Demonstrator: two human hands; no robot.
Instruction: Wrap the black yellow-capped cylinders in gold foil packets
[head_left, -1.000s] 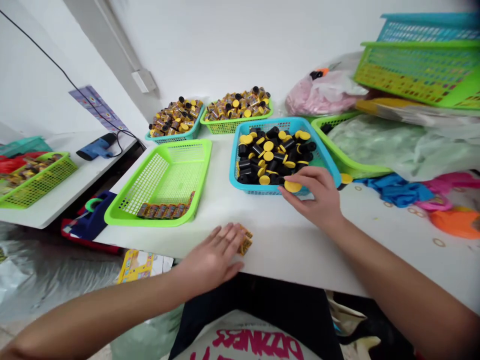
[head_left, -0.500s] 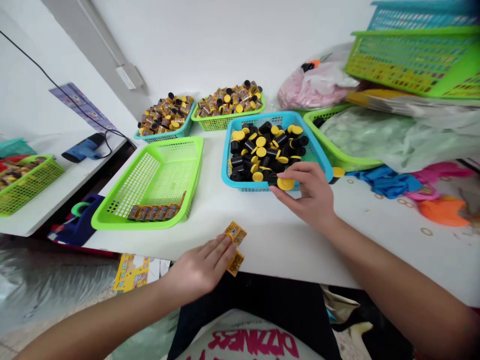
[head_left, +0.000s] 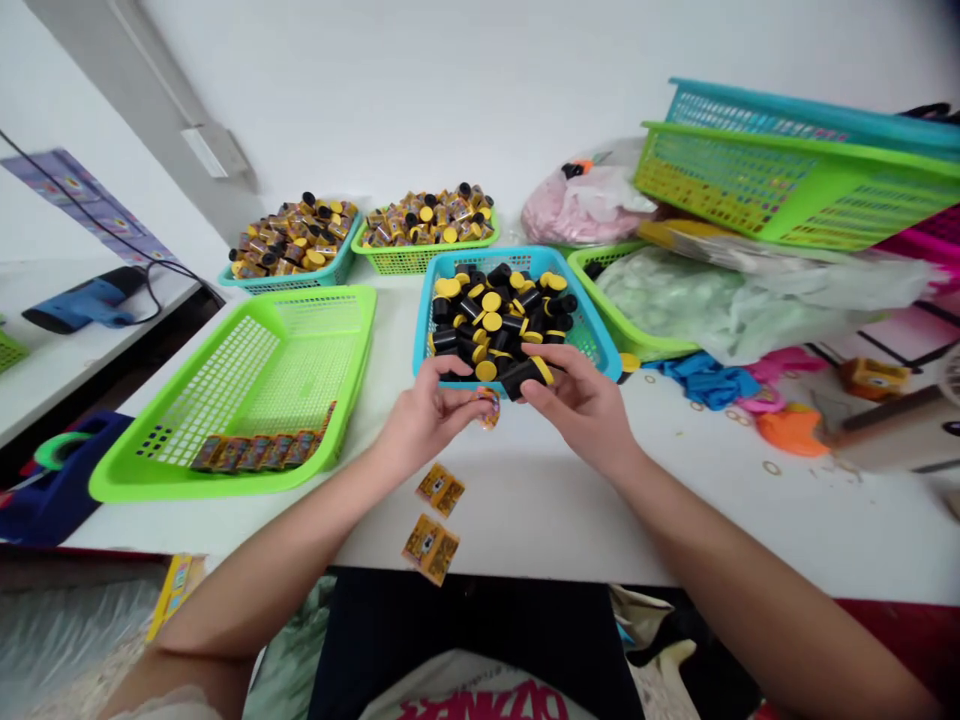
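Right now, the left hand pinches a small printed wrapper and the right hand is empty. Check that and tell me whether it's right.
Not quite: the right hand is not empty. The head view shows it holding a yellow-capped black canister. The left hand does pinch a small printed wrapper, as you said.

Bright diffuse light, soft faint shadows, slight blur, stretched outer edges

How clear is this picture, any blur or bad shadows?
Head view: bright, fairly even light, only faint shadows; head view: mild softness, fine print on the two flat yellow pieces unreadable; head view: wide-angle stretching towards the edges, dark top-right corner.
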